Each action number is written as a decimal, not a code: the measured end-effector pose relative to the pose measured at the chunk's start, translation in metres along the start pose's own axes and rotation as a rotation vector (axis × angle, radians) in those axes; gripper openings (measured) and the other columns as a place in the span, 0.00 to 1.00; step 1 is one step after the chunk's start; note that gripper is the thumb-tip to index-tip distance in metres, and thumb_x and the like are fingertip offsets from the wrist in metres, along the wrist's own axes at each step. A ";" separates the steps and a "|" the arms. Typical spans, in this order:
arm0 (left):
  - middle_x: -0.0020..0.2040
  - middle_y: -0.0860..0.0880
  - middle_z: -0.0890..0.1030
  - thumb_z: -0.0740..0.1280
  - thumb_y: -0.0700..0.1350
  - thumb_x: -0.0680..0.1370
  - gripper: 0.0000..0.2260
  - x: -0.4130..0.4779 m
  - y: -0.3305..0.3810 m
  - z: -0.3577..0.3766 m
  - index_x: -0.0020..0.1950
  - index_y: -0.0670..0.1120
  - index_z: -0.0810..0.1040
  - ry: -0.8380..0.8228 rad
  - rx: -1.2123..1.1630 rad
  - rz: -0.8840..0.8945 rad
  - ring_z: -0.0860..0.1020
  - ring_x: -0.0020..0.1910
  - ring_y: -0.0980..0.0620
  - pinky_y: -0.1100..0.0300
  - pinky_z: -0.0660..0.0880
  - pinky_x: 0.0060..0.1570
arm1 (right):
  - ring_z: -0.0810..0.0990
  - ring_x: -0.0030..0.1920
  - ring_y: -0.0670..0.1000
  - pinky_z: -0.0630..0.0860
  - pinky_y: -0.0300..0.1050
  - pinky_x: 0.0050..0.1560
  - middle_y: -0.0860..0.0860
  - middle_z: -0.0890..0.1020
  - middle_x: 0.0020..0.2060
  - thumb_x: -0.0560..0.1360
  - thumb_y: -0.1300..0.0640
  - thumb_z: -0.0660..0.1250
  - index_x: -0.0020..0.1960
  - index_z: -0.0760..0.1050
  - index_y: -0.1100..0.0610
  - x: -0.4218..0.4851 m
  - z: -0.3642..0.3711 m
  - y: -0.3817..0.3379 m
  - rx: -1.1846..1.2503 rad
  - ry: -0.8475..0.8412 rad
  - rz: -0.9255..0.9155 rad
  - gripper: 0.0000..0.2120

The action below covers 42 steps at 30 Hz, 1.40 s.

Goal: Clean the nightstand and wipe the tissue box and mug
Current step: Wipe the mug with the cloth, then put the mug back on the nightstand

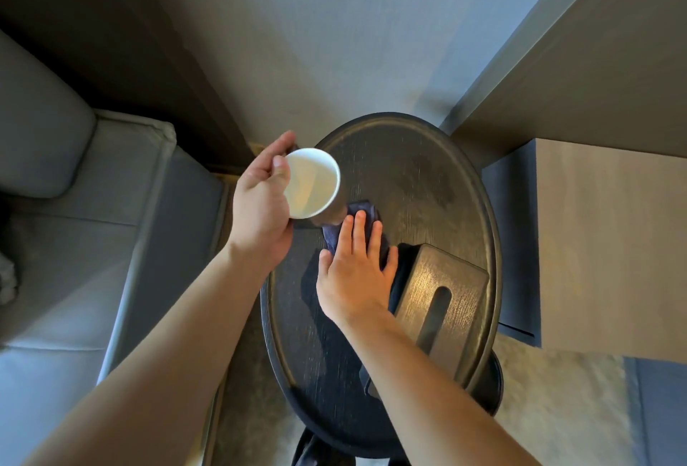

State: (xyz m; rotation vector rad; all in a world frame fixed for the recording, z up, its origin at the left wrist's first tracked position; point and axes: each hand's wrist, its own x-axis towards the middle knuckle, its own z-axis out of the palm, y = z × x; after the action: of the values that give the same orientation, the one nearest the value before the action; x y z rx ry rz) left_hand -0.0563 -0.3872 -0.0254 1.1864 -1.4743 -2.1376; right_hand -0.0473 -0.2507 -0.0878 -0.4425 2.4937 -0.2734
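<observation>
A round dark wooden nightstand (409,168) fills the middle of the head view. My left hand (260,205) grips a mug (316,183) with a white inside, lifted and tilted over the table's left rim. My right hand (353,268) lies flat, fingers spread, pressing a dark blue cloth (362,211) onto the tabletop just below the mug. A dark wooden tissue box (442,302) with a slot in its top stands at the right of the table, touching the cloth's edge beside my right hand.
A grey sofa (93,224) stands close on the left. A wall (297,38) rises behind the table. A light wooden cabinet (602,242) sits close on the right. A pale rug (557,410) covers the floor below.
</observation>
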 end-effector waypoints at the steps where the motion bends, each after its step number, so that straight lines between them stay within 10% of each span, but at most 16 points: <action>1: 0.68 0.52 0.78 0.60 0.47 0.85 0.14 0.001 0.000 0.003 0.65 0.58 0.81 -0.041 0.034 0.019 0.74 0.67 0.42 0.47 0.78 0.64 | 0.39 0.83 0.56 0.42 0.63 0.80 0.48 0.42 0.83 0.85 0.46 0.48 0.83 0.44 0.51 -0.002 -0.011 0.001 0.030 -0.059 -0.016 0.30; 6: 0.64 0.51 0.81 0.62 0.49 0.81 0.17 0.009 0.008 0.018 0.68 0.54 0.80 -0.284 0.148 0.106 0.78 0.60 0.47 0.53 0.78 0.57 | 0.80 0.62 0.51 0.75 0.46 0.60 0.49 0.81 0.63 0.83 0.59 0.58 0.68 0.76 0.52 -0.014 -0.095 0.048 0.295 0.096 -0.021 0.16; 10: 0.58 0.40 0.85 0.62 0.45 0.82 0.20 0.008 0.020 0.043 0.75 0.51 0.71 -0.569 0.230 0.113 0.82 0.51 0.47 0.60 0.78 0.48 | 0.83 0.45 0.40 0.72 0.29 0.40 0.40 0.83 0.50 0.85 0.54 0.60 0.65 0.78 0.47 -0.005 -0.170 0.082 0.633 0.187 -0.132 0.13; 17: 0.59 0.44 0.86 0.65 0.49 0.81 0.30 0.010 0.015 0.104 0.82 0.50 0.60 -0.901 0.472 0.040 0.83 0.60 0.40 0.39 0.76 0.64 | 0.81 0.45 0.43 0.73 0.33 0.43 0.38 0.80 0.57 0.83 0.53 0.64 0.65 0.78 0.44 0.014 -0.225 0.130 0.521 0.063 -0.385 0.13; 28: 0.59 0.34 0.83 0.67 0.45 0.80 0.26 -0.010 0.014 0.203 0.77 0.43 0.69 -1.253 0.607 -0.094 0.82 0.56 0.39 0.45 0.76 0.57 | 0.83 0.38 0.47 0.82 0.47 0.40 0.44 0.79 0.40 0.82 0.62 0.64 0.50 0.74 0.56 0.006 -0.241 0.222 0.490 -0.046 -0.454 0.04; 42: 0.48 0.37 0.85 0.80 0.41 0.72 0.12 -0.067 -0.029 0.358 0.52 0.40 0.83 -0.922 0.657 0.127 0.82 0.42 0.49 0.58 0.78 0.44 | 0.77 0.35 0.45 0.76 0.49 0.43 0.55 0.82 0.36 0.85 0.59 0.60 0.48 0.73 0.59 0.008 -0.285 0.376 0.389 -0.028 -0.396 0.08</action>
State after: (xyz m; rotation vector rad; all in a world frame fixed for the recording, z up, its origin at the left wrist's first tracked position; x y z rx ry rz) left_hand -0.2791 -0.1028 0.0301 0.1313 -2.6763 -2.2759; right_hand -0.3138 0.1208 0.0288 -0.7618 2.2329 -0.8816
